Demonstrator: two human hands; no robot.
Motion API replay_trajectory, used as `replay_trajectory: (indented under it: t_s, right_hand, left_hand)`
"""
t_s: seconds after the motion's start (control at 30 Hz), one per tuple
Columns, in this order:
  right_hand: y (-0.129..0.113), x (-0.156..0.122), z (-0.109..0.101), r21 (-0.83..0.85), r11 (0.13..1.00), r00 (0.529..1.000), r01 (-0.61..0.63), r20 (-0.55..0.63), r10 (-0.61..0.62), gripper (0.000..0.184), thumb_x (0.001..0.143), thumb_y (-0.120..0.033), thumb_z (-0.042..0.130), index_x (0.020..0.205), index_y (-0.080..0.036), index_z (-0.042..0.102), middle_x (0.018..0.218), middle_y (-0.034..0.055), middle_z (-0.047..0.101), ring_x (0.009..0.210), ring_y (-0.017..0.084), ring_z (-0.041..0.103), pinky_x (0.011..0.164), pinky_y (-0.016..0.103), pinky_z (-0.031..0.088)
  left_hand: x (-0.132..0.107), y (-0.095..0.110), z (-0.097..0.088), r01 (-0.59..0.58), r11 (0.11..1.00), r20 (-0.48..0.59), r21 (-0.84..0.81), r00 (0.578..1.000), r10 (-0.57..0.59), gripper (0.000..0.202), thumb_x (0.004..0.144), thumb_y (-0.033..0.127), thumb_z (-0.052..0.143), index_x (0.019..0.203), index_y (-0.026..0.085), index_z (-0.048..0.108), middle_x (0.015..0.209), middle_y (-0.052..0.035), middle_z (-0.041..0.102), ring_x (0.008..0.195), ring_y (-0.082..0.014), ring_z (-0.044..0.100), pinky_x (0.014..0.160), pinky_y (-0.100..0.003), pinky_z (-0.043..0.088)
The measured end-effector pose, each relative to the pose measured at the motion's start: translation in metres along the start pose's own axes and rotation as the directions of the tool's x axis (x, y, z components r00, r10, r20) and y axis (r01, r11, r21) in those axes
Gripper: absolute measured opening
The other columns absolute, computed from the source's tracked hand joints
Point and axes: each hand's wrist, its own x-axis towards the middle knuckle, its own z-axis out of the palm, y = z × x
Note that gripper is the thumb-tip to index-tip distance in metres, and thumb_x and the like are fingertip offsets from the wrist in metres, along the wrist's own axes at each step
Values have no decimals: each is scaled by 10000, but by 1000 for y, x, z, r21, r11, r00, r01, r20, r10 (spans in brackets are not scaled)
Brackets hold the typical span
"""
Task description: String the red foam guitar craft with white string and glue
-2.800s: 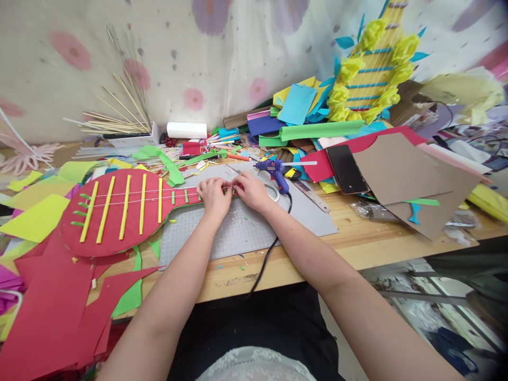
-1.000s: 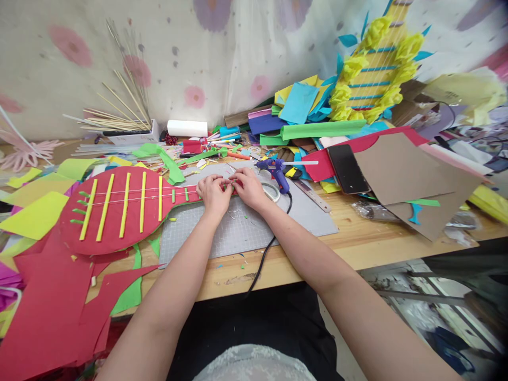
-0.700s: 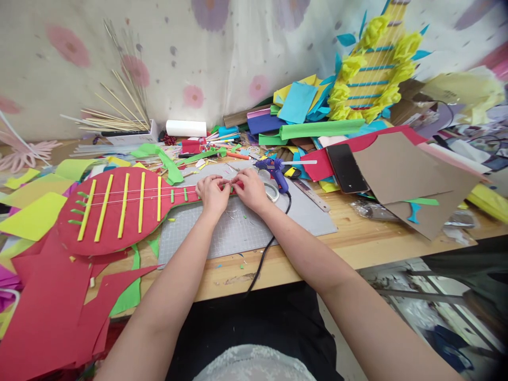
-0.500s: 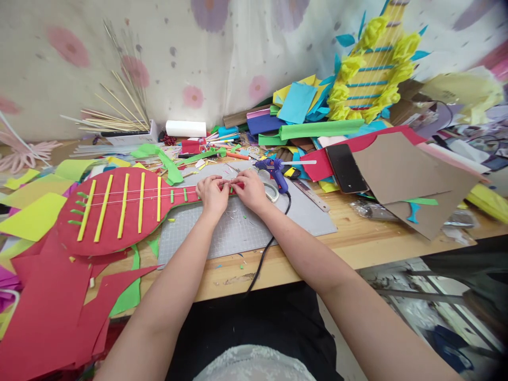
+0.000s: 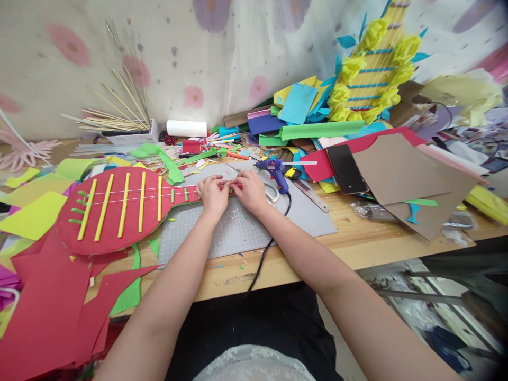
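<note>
Wooden counter [image 5: 357, 243] carries a red paper guitar [image 5: 119, 211] on a grey mat [image 5: 238, 233]. I observe left hand [image 5: 212, 194] and right hand [image 5: 251, 190] together, fingers [image 5: 239, 181] pinching its neck.

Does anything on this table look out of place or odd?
The blue hot glue gun lies on its side beside the right hand; its black cord trails across the grey cutting mat, off the wooden table.
</note>
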Motion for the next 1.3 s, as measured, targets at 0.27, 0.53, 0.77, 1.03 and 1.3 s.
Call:
replay_trajectory:
  t_s: [0.27,0.53,0.77,1.03,1.3]
  right_hand:
    - [-1,2,0,20,999,999,-40,-2,40,132,817,-233,540,796,-189,663,934,76,607,940,225,506,817,367,411]
    - [0,2,-2,51,998,999,-24,27,23,117,810,-222,528,800,-189,640,944,74,596,954,214,524,814,348,415]
    - [3,3,0,33,999,1000,-18,1,18,116,813,-225,527,791,-191,635,918,66,603,926,210,536,795,339,424]
    - [3,3,-1,30,1000,999,-5,32,4,132,825,-218,509,803,-193,637,944,75,596,943,213,530,803,343,427]
    - [3,3,-1,-20,1000,999,14,50,-13,135,836,-220,500,842,-186,630,980,81,588,971,210,522,805,328,421]
  left_hand:
    - [1,-3,1,-16,1000,19,5,1000,16,97,785,234,584,777,238,681,1133,-17,648,1124,-258,461,1014,-435,286]
    - [0,-4,1,-36,998,36,42,999,35,119,795,232,562,783,233,681,1127,-30,642,1115,-266,452,1006,-444,287]
    - [1,-4,1,-49,997,40,58,998,47,116,790,228,560,769,234,674,1116,-36,643,1107,-273,461,1005,-455,290]
    - [-1,-2,1,-57,996,13,63,998,56,89,756,274,595,738,230,671,1099,-36,650,1098,-280,470,1004,-465,290]
    - [-2,-4,3,-82,990,6,117,997,82,115,767,277,579,718,220,666,1091,-42,651,1086,-282,467,985,-463,298]
